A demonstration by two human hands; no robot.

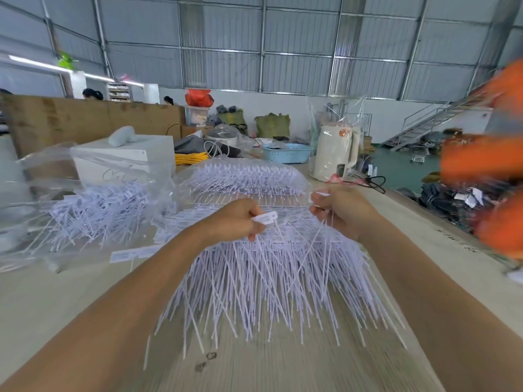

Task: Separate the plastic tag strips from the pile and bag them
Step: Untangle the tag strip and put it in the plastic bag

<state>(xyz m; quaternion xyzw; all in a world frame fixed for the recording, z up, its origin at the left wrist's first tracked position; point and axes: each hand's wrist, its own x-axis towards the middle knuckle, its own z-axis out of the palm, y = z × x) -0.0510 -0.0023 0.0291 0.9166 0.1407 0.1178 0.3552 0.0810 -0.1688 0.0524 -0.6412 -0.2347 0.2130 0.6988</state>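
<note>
- A white tag strip (266, 219) is pinched in the curled fingers of the left hand (235, 219).
- More strips are gripped by the right hand (342, 210).
- Both are held just above the pile (266, 278) on the table (56, 301).
- Filled clear bags (93, 199) lie left and behind.

grey corrugated metal walls (297, 38), green floor (404, 168), metal staircase (430, 120) at right, cardboard partition (85, 120) left.

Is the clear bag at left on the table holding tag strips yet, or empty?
Holding strips. The clear bag has a heap of white tag strips visible through its plastic, apart from the main pile.
</note>
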